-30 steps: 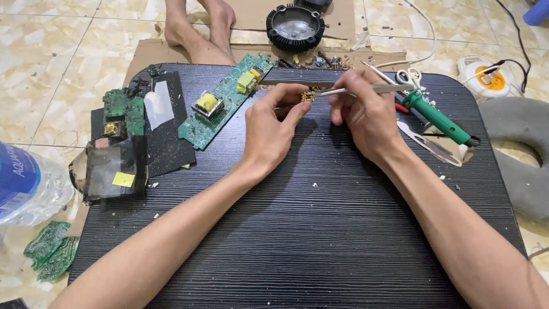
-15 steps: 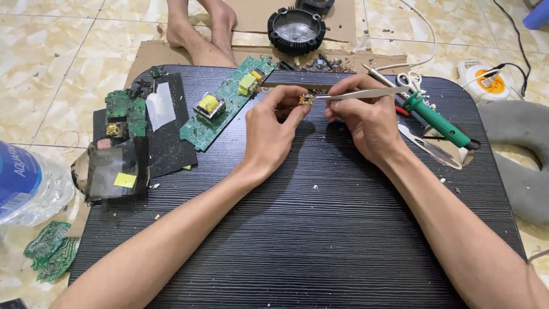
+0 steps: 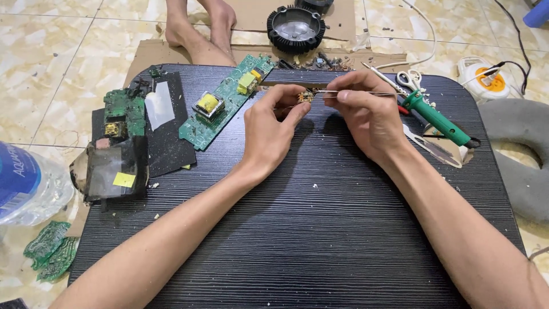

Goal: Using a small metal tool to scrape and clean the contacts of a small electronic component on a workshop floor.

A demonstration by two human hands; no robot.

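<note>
Seen from above: a black ribbed bench (image 3: 320,240) on a tiled floor (image 3: 46,63), two bare forearms reaching in from the bottom edge.

Left hand (image 3: 271,134) near the far middle of the bench, fingers curled, thumb and forefinger pinched on a tiny brownish part (image 3: 305,96). Right hand (image 3: 369,117) just beside it, closed on thin metal tweezers (image 3: 366,92), tips touching the same part. Part held just above the bench, between both hands, right of a long green board (image 3: 220,106).

Long green board lying slantwise, carrying yellow coils. Left of it, a black sheet (image 3: 163,126) with a pale patch, a smaller green board (image 3: 123,109), and a dark foil piece with a yellow sticker (image 3: 123,178) at the bench's left edge.

Right of the right hand, a green-handled soldering iron (image 3: 437,120) lying slantwise, scissors (image 3: 409,79) beyond it, a pale flat scrap (image 3: 440,151) nearer.

On the floor: clear water bottle (image 3: 26,186) at far left, green board fragments (image 3: 51,257) below it, white and orange reel (image 3: 486,83) at far right, grey cushion (image 3: 523,154) beside the bench. Beyond the bench, cardboard (image 3: 154,54), a round black finned part (image 3: 296,28), small debris, and someone's bare feet (image 3: 203,28).
</note>
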